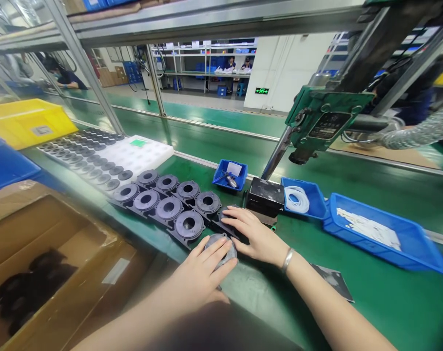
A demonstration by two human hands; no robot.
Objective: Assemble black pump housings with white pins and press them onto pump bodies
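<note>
A round grey ring-shaped housing point(218, 240) is under my left hand point(206, 270), whose fingers lie across its top with the thumb low at the side. My right hand point(258, 236), with a metal bracelet at the wrist, reaches over the end of a black tray. Its fingers are stretched and apart, above or touching a dark round part point(225, 214) that they partly cover. Beside my hands, two rows of similar grey housings point(169, 208) with dark centre holes sit in black trays. Contact under the right fingertips is hidden.
A green press point(323, 117) stands above a black block point(265, 193). Blue bins hold a tool point(231, 182), white rings point(296, 199) and pale strips point(369, 226). A dark plate point(333, 282) lies right. Left are a cardboard box point(78, 273), a yellow bin point(27, 122) and foam point(148, 151) with discs.
</note>
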